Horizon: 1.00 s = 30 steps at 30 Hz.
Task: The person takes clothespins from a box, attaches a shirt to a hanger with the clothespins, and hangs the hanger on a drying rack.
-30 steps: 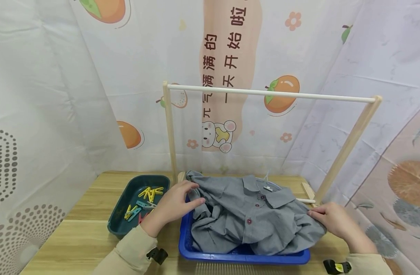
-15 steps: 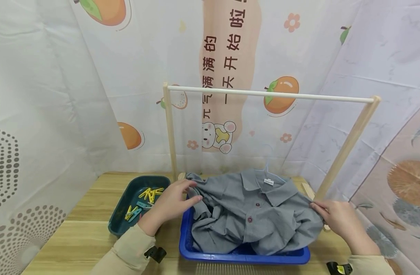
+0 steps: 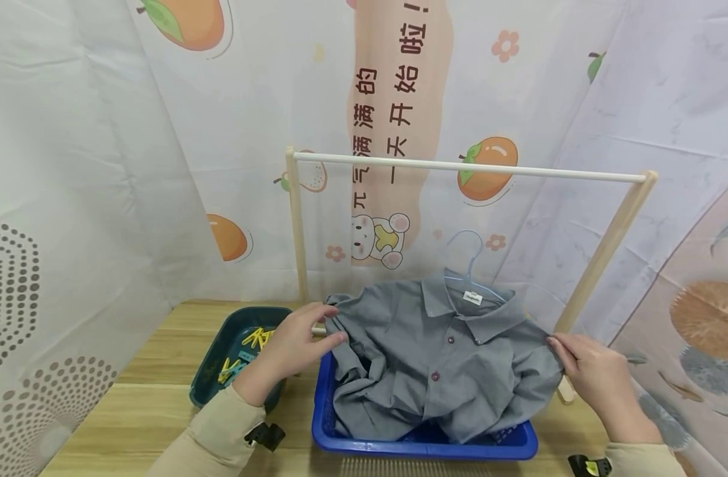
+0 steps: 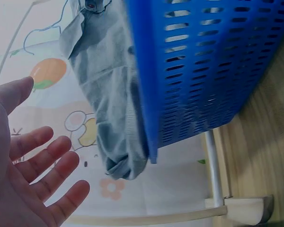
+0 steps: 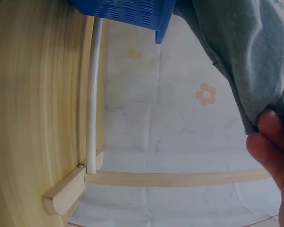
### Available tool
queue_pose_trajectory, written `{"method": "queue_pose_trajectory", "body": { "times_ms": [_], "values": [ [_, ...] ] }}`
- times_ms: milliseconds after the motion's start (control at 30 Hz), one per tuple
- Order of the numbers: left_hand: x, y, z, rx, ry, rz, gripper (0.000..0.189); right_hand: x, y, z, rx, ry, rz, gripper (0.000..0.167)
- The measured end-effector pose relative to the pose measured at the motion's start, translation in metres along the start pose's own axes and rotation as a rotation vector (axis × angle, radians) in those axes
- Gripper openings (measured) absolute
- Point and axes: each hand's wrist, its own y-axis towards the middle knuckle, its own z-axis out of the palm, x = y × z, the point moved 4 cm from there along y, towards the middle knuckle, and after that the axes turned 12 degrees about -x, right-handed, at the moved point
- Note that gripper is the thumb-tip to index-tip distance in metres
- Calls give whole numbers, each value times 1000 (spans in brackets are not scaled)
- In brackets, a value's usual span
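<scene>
A grey button-up shirt (image 3: 435, 358) with a white neck label lies bunched in a blue perforated basket (image 3: 423, 449). Its collar and right side are raised, and a pale blue hanger (image 3: 474, 255) sticks up out of the neck. My right hand (image 3: 596, 377) pinches the shirt at its right shoulder edge; the right wrist view shows thumb and fingertip on the cloth (image 5: 248, 56). At the shirt's left shoulder, my left hand (image 3: 292, 348) has thumb and fingers spread. In the left wrist view that hand (image 4: 33, 165) stands apart from the cloth.
Behind the basket rises a wooden rack with a white rail (image 3: 471, 165). A dark green tray (image 3: 211, 361) with yellow and teal clothespins stands on the wooden table (image 3: 137, 404) at left, partly behind my left forearm. Printed curtains surround the table.
My right hand has lifted the shirt's right shoulder slightly. The collar has risen, and the hanger has come upright with its hook now plainly visible. My left hand has barely moved.
</scene>
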Motion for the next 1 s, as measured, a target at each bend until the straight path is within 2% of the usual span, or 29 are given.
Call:
{"method": "queue_pose_trajectory", "body": {
  "times_ms": [67, 133, 333, 533, 733, 833, 1000],
  "values": [
    [-2, 1, -3, -15, 11, 22, 50, -1, 2, -2, -26, -7, -14, 65],
    [-4, 2, -5, -30, 15, 40, 50, -1, 4, -4, -38, -7, -19, 69],
    [-9, 4, -9, -71, 8, 67, 49, -3, 10, -8, -73, -26, -23, 67],
    [-17, 9, -13, -167, -3, 144, 44, -4, 19, -13, -140, -72, -36, 64],
    [-25, 14, -18, -254, -33, 207, 37, -2, 30, -18, -185, -72, -20, 59],
    [-29, 16, -21, -281, -31, 227, 36, -1, 35, -20, -183, -78, -21, 57],
    [-33, 18, -26, -313, -33, 271, 35, 1, 43, -22, -226, -75, -39, 54]
  ]
}}
